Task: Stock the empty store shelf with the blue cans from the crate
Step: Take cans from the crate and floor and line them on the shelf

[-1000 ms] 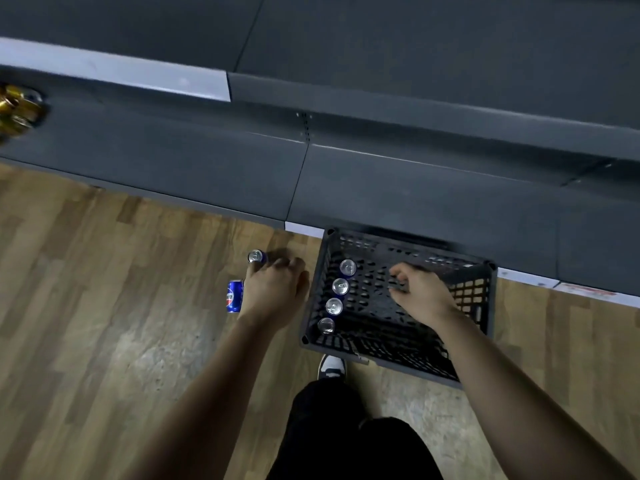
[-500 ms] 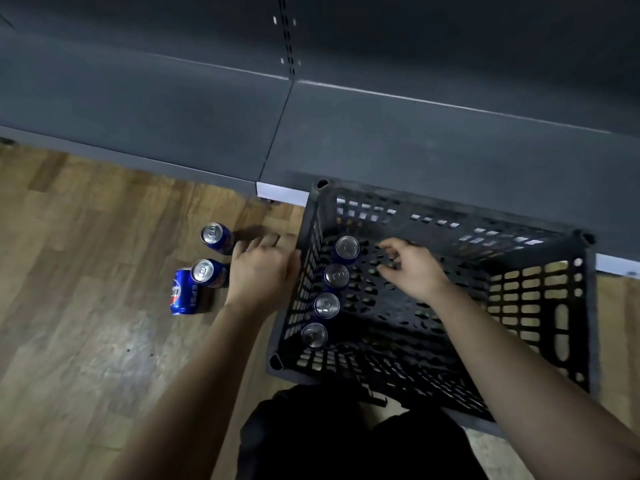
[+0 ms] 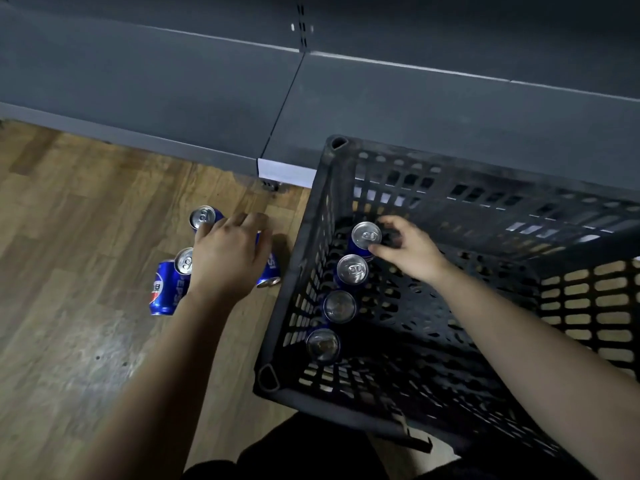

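**Crate pick, floor cans loose**

Four Pepsi cans [image 3: 204,218] sat on the wood floor [image 3: 86,209], two toppled. The left hand [image 3: 228,258] covered one; grip indeterminate. The right hand [image 3: 412,251] curled round the far can [image 3: 366,235] in the crate [image 3: 306,251]. The shelf [image 3: 450,109] was bare. Risk: a careless lift could knock the adjacent can.

We see the wooden floor [image 3: 86,341] bearing the black crate [image 3: 304,271] (just before the grey shelf [image 3: 173,98]) and blue cans [image 3: 165,289] clustered left of it.
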